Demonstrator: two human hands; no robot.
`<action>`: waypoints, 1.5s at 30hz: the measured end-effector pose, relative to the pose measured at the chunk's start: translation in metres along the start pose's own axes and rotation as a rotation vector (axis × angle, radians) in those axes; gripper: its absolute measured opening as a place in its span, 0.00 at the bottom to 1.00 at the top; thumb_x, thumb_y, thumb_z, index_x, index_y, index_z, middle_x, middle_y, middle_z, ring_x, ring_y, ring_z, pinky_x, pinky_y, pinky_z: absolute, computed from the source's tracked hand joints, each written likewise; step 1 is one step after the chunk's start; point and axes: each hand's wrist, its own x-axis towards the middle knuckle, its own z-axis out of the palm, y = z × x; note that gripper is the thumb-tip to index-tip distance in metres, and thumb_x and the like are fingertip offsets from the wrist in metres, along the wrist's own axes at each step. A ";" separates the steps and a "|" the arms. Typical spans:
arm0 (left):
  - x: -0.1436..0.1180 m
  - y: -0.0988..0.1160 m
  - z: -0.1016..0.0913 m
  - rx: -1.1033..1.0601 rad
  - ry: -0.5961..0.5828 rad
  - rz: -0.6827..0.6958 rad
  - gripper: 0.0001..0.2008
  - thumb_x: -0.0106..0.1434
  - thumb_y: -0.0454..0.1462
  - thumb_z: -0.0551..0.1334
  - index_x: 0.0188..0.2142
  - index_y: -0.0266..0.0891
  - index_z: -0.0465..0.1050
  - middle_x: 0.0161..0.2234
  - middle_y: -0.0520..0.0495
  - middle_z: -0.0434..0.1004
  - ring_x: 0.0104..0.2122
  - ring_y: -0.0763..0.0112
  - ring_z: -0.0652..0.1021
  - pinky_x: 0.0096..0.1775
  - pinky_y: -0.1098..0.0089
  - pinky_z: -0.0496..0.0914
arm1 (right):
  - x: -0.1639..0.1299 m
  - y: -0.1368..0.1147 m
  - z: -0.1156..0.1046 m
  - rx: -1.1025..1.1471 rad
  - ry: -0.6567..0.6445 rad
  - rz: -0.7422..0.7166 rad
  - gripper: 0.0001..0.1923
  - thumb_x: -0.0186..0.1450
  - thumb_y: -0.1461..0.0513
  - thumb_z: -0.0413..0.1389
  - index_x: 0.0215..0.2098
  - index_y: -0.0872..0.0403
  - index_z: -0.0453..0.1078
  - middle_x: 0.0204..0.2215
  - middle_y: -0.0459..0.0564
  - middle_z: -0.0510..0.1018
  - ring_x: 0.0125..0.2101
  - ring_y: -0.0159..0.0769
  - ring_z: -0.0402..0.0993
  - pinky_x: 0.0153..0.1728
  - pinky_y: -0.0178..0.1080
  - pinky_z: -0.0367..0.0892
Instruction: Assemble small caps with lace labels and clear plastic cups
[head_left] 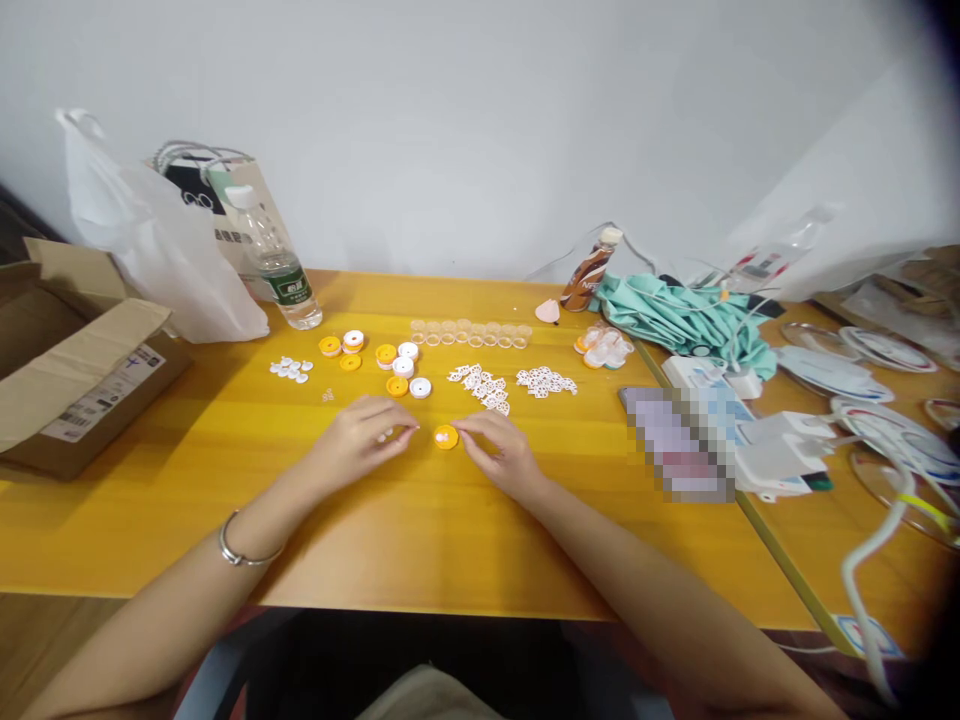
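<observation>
Head view: left hand (360, 440) and right hand (499, 450) rest palms-down on the yellow wooden counter (225, 480), fingers narrowly pinched beside a small round orange plastic cap (445, 436), possibly touching it; bottle label unreadable.

A single head-worn camera looked forward and down over the glossy yellow wooden table (225, 480), close above the left hand (360, 440) and right hand (499, 455), facing a plain white wall (480, 120) beyond them.
</observation>
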 end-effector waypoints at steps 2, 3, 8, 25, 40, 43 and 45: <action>0.001 0.015 0.012 -0.054 0.090 0.047 0.05 0.63 0.34 0.57 0.38 0.39 0.71 0.32 0.47 0.78 0.32 0.72 0.77 0.36 0.69 0.68 | -0.001 -0.002 0.001 0.026 -0.050 -0.021 0.10 0.65 0.63 0.51 0.43 0.49 0.70 0.35 0.50 0.79 0.37 0.36 0.75 0.40 0.42 0.71; 0.000 0.021 0.018 -0.080 0.117 0.060 0.05 0.63 0.33 0.58 0.39 0.39 0.70 0.33 0.47 0.78 0.32 0.72 0.77 0.36 0.69 0.68 | -0.002 -0.004 0.002 0.035 -0.070 -0.034 0.10 0.64 0.62 0.52 0.44 0.49 0.70 0.36 0.50 0.79 0.37 0.36 0.75 0.40 0.42 0.71; -0.002 0.032 0.036 -0.175 0.165 0.050 0.06 0.62 0.32 0.59 0.39 0.39 0.70 0.33 0.48 0.79 0.33 0.72 0.78 0.37 0.68 0.69 | -0.006 -0.005 0.005 0.059 -0.046 -0.088 0.09 0.64 0.63 0.53 0.42 0.49 0.71 0.35 0.49 0.80 0.36 0.34 0.77 0.39 0.39 0.72; 0.007 0.006 0.056 -0.259 -0.159 -0.296 0.13 0.60 0.43 0.60 0.41 0.39 0.70 0.36 0.46 0.71 0.37 0.65 0.72 0.42 0.64 0.67 | 0.002 0.018 -0.001 -0.135 -0.125 -0.091 0.06 0.63 0.65 0.53 0.33 0.54 0.72 0.27 0.49 0.77 0.29 0.34 0.72 0.32 0.37 0.68; 0.005 0.003 0.058 -0.278 -0.177 -0.317 0.13 0.60 0.42 0.61 0.42 0.40 0.69 0.36 0.47 0.70 0.37 0.66 0.71 0.41 0.64 0.67 | 0.001 0.019 -0.006 -0.385 -0.283 -0.210 0.07 0.63 0.66 0.53 0.37 0.53 0.73 0.31 0.50 0.77 0.32 0.34 0.69 0.35 0.38 0.64; 0.004 0.002 0.058 -0.288 -0.178 -0.312 0.13 0.60 0.42 0.61 0.43 0.40 0.69 0.36 0.47 0.70 0.37 0.66 0.72 0.41 0.65 0.67 | 0.001 0.019 -0.007 -0.403 -0.285 -0.232 0.08 0.63 0.66 0.53 0.37 0.53 0.73 0.31 0.49 0.77 0.31 0.35 0.69 0.35 0.38 0.64; 0.004 0.001 0.059 -0.293 -0.176 -0.309 0.13 0.60 0.43 0.61 0.43 0.40 0.69 0.37 0.47 0.70 0.37 0.66 0.72 0.42 0.65 0.67 | 0.002 0.020 -0.007 -0.405 -0.287 -0.248 0.08 0.63 0.66 0.52 0.38 0.53 0.73 0.31 0.49 0.77 0.32 0.35 0.69 0.36 0.38 0.64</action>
